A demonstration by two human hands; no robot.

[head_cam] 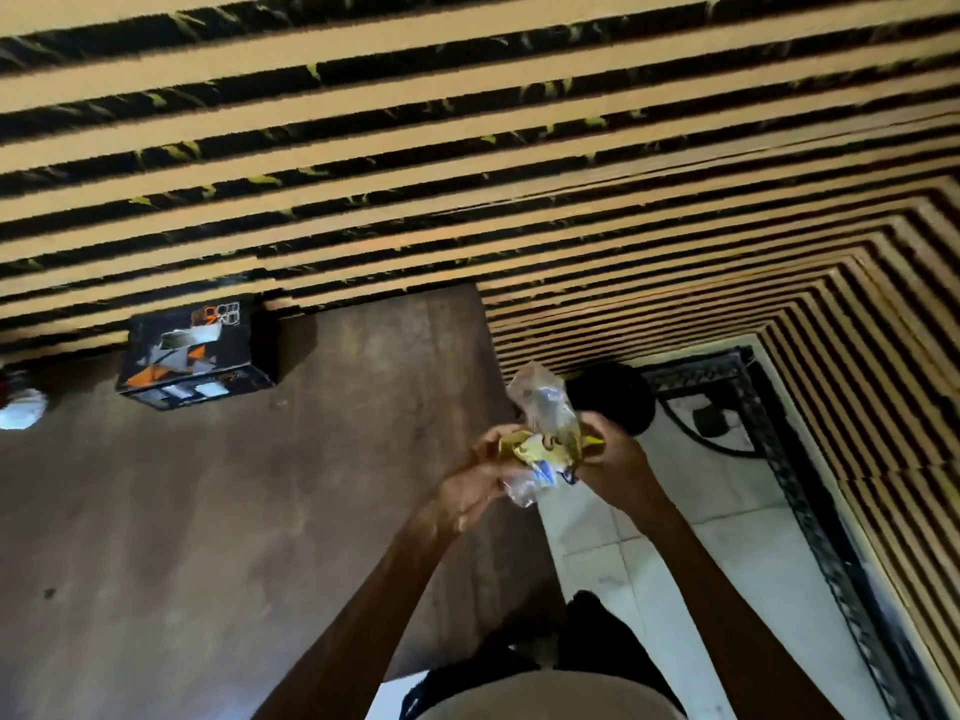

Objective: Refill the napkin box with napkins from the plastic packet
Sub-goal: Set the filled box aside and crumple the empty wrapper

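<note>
Both hands up in front, out past the right edge of the brown tabletop [234,511], over the pale floor. Left hand [480,480] curled tight on the left side of the plastic packet [545,439]. Right hand [610,444] pinching the right side of it. Packet held between the two, in the air, not resting on anything. Crinkly and see-through at the top, yellow with a bit of blue print lower down. Hard to tell if any napkins are left inside; looks squashed and mostly flat.

Napkin box [195,358] far off, at the back edge of the tabletop, up against the striped wall [467,122]. Dark box with orange and white shapes. Nothing touching it. A white round thing [21,407] at the far left edge, too blurry to name.

Probably very light, that packet. Soft and floppy, no stiffness at all. Slippery too, being shiny plastic, so easy to drop from a loose pinch. Best to grip at the two side edges, as now, and pull apart gently near the open top. Napkins inside likely thin and easy to tear, so take them as one stack, flat between thumb and fingers, not by a corner.
</note>
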